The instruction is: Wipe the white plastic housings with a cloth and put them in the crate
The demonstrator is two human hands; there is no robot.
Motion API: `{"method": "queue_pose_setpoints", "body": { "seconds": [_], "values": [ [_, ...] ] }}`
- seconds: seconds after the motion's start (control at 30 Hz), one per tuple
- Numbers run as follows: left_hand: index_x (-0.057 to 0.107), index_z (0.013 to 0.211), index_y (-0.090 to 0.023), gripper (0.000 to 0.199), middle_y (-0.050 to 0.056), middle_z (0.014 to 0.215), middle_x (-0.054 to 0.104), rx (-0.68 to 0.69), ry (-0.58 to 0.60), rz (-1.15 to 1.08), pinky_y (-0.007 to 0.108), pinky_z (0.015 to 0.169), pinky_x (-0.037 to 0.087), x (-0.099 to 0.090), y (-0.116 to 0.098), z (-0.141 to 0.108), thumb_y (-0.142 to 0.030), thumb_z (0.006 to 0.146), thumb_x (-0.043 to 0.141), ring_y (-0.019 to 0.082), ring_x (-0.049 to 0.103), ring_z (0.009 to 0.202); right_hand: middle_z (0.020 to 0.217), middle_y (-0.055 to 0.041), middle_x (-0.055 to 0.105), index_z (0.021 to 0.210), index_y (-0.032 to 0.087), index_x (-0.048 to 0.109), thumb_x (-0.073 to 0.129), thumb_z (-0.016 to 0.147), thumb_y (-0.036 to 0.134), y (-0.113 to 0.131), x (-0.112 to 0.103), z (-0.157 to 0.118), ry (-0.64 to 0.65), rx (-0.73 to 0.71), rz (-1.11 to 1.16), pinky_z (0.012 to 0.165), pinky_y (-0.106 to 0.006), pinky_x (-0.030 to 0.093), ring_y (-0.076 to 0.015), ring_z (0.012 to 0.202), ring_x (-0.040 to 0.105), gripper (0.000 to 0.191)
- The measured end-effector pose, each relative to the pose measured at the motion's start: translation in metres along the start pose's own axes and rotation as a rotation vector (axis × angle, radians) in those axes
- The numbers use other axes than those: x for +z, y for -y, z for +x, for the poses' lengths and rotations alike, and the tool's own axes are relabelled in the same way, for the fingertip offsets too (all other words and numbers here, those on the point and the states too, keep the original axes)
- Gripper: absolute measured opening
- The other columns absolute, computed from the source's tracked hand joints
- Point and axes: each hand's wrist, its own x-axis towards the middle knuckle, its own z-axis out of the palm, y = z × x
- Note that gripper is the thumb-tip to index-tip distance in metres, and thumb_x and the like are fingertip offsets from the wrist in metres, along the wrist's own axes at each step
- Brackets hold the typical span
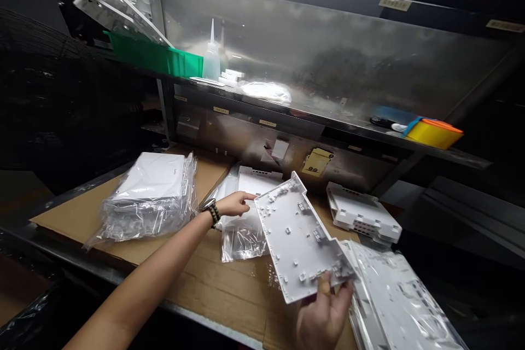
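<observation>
bench edge: the cardboard sheet covers the bench and ends at a metal lip running from left centre down to the bottom middle of the frame; your left forearm crosses that lip.
open room: bare cardboard lies between the stack of bagged panels at left centre and your right hand, in the lower middle of the frame.
right side: loose white housings in clear film crowd the lower right, just beside your right hand; a white vented housing sits behind them, right of centre.
overhead: a metal shelf crosses the upper half of the frame, carrying a green bin, a squeeze bottle and a yellow container.
right hand: your right hand pinches the near corner of the white plastic cover, thumb on its ribbed face, fingers underneath.
cover: it is tilted in the air at centre frame, ribbed side up, far edge towards the shelf.
left hand: your left hand reaches over a clear plastic bag holding a white panel, fingers stretched and loosely spread, fingertips just beside the cover's left edge; you cannot tell if they touch it.
</observation>
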Motion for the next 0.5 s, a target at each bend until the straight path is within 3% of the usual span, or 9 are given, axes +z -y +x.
{"method": "queue_pose_setpoints", "body": {
  "seconds": [0.1, 0.23, 0.37, 0.43, 0.5],
  "values": [
    [0.066, 0.112, -0.016, 0.027, 0.001, 0.09, 0.069, -0.023, 0.039, -0.021, 0.027, 0.055, 0.055, 0.005, -0.003, 0.0, -0.037, 0.096, 0.068, 0.012, 0.062, 0.062, 0.144, -0.0176, 0.059, 0.152, 0.021, 0.04, 0.067, 0.093, 0.049, -0.019, -0.005, -0.023, 0.023, -0.21, -0.177, 0.088, -0.03, 0.058, -0.0229, 0.114, 0.068, 0.071],
    [0.065, 0.119, -0.016, 0.03, 0.005, 0.1, 0.071, 0.013, -0.122, 0.003, 0.029, 0.058, 0.057, 0.012, -0.013, -0.004, -0.038, 0.097, 0.066, 0.014, 0.065, 0.068, 0.131, -0.0231, 0.067, 0.154, 0.016, 0.035, 0.062, 0.094, 0.054, -0.052, -0.006, -0.056, 0.086, -0.197, -0.298, 0.092, -0.039, 0.058, -0.0265, 0.106, 0.072, 0.076],
    [0.069, 0.118, -0.019, 0.026, 0.009, 0.123, 0.071, 0.137, -0.383, 0.125, 0.044, 0.087, 0.06, 0.018, -0.028, -0.014, -0.035, 0.097, 0.066, 0.024, 0.07, 0.1, 0.125, -0.0265, 0.068, 0.149, 0.013, 0.041, 0.066, 0.088, 0.063, -0.068, -0.008, -0.068, -0.024, -0.191, -0.287, 0.088, -0.046, 0.059, -0.0312, 0.101, 0.072, 0.083],
    [0.069, 0.122, -0.022, 0.025, 0.009, 0.132, 0.069, 0.217, -0.486, 0.198, 0.053, 0.104, 0.053, 0.02, -0.038, -0.021, -0.03, 0.099, 0.064, 0.027, 0.066, 0.119, 0.123, -0.025, 0.069, 0.145, 0.014, 0.045, 0.068, 0.087, 0.062, -0.068, -0.013, -0.064, -0.074, -0.186, -0.266, 0.086, -0.044, 0.06, -0.0312, 0.102, 0.072, 0.079],
    [0.066, 0.129, -0.023, 0.031, 0.009, 0.138, 0.068, 0.292, -0.533, 0.266, 0.054, 0.11, 0.048, 0.022, -0.046, -0.028, -0.021, 0.098, 0.062, 0.027, 0.062, 0.128, 0.115, -0.022, 0.072, 0.138, 0.014, 0.052, 0.071, 0.086, 0.06, -0.063, -0.019, -0.057, -0.086, -0.194, -0.293, 0.083, -0.042, 0.061, -0.0309, 0.098, 0.074, 0.072]
  ]
}}
